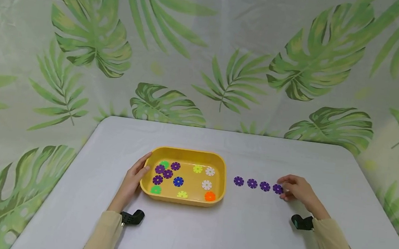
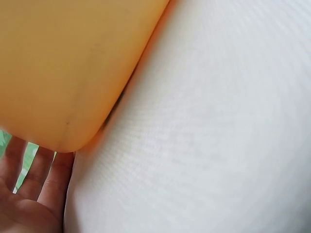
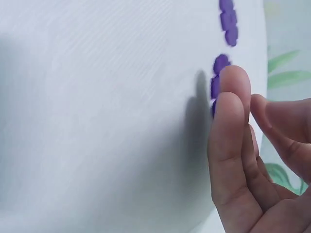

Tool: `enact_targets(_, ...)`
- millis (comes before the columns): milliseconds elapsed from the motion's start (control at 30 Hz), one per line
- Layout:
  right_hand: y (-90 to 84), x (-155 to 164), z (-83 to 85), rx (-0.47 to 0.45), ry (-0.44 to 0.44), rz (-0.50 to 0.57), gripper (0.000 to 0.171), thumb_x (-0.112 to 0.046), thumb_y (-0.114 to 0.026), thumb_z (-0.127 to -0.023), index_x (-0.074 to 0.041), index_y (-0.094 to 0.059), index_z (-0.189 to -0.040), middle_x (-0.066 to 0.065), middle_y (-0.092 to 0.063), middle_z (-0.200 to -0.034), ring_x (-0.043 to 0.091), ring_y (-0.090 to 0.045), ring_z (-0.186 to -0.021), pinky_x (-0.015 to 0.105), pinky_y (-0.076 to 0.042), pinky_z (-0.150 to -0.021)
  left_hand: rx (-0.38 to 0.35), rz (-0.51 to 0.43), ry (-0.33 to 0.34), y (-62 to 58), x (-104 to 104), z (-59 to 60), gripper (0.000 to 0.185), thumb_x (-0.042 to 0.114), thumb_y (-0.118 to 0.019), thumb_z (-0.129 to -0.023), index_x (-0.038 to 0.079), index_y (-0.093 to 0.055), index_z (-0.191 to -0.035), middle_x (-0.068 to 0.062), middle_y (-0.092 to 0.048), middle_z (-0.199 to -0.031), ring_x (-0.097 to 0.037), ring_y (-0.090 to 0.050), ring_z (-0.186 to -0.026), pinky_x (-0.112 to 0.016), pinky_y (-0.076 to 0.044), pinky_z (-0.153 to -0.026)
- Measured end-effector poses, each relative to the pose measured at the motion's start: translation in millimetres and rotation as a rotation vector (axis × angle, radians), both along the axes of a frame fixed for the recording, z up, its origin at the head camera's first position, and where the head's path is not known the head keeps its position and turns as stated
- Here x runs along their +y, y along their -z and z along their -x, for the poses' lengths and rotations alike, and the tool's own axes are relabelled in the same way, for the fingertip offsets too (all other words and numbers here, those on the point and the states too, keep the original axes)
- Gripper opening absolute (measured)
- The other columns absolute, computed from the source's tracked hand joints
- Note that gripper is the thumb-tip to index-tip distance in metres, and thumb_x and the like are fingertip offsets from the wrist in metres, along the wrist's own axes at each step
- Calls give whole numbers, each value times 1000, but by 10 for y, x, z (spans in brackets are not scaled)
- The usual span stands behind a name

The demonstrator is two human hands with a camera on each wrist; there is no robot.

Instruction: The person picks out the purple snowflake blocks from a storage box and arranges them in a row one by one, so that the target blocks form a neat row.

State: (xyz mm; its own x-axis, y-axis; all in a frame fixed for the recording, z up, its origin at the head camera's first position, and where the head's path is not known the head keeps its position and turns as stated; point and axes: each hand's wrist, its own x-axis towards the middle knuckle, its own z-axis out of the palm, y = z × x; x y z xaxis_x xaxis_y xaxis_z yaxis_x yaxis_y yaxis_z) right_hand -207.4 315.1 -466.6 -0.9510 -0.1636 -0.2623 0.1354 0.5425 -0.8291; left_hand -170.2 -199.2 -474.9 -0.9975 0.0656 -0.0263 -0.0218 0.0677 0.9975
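On the white table a yellow tray (image 1: 184,201) holds several loose flower-shaped plastic discs in purple, green, yellow, white, blue and orange. My left hand (image 1: 134,176) grips its left end, the thumb over the rim and the fingers along the outer wall. In the left wrist view, the fingers (image 2: 31,174) reach past the tray's corner (image 2: 68,131). Right of the tray, purple flower discs (image 1: 251,183) lie flat in a spaced row. At the rightmost purple disc (image 1: 277,188) is my right hand (image 1: 298,190); its fairly straight fingertips touch or hover over the disc's edge, partly hiding it.
White cloth covers the table (image 1: 209,239), whose far edge meets a leaf-patterned backdrop (image 1: 233,79). Black wrist cameras sit at the left wrist (image 1: 133,217) and the right wrist (image 1: 301,222), just above the cloth.
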Motion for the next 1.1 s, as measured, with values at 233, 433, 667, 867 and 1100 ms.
enact_targets(233, -227, -311, 64, 40, -51, 128, 36, -12, -46, -101, 15, -47, -125, 30, -53, -111, 22, -63, -77, 31, -57, -72, 0, -12, -5, -15, -1, -11, 48, 16, -44, -103, 13, -34, -150, -4, -24, -155, -17, -18, -142, -32, -21, -113)
enact_targets(433, -453, -878, 118, 64, -122, 199, 37, -16, -47, -101, 11, -48, -126, 25, -54, -110, 29, -62, -84, 32, -56, -77, 5, -14, 7, -10, -2, -9, 48, 16, -44, -103, 14, -33, -150, -3, -24, -156, -17, -17, -142, -32, -20, -113)
enact_targets(667, -584, -1626, 201, 16, -209, 278, 35, -14, -49, -99, 9, -50, -125, 27, -54, -113, 24, -60, -80, 32, -57, -75, 9, -16, 11, -10, 6, -16, 48, 17, -44, -103, 14, -33, -150, -4, -23, -156, -18, -16, -143, -35, -18, -115)
enact_targets(867, -574, -2143, 312, -20, -341, 300, 34, -14, -50, -98, 8, -51, -123, 28, -54, -118, 27, -61, -82, 31, -57, -74, 7, -24, 9, -10, 14, -20, 48, 17, -44, -103, 14, -33, -150, -4, -23, -156, -18, -16, -143, -35, -18, -115)
enact_targets(1100, -453, -2621, 355, -115, -413, 312, 31, -13, -51, -99, 6, -54, -123, 26, -54, -122, 36, -61, -94, 38, -55, -80, 16, 0, 7, -14, 6, -22, 48, 18, -44, -103, 14, -33, -150, -4, -23, -156, -19, -15, -143, -36, -18, -115)
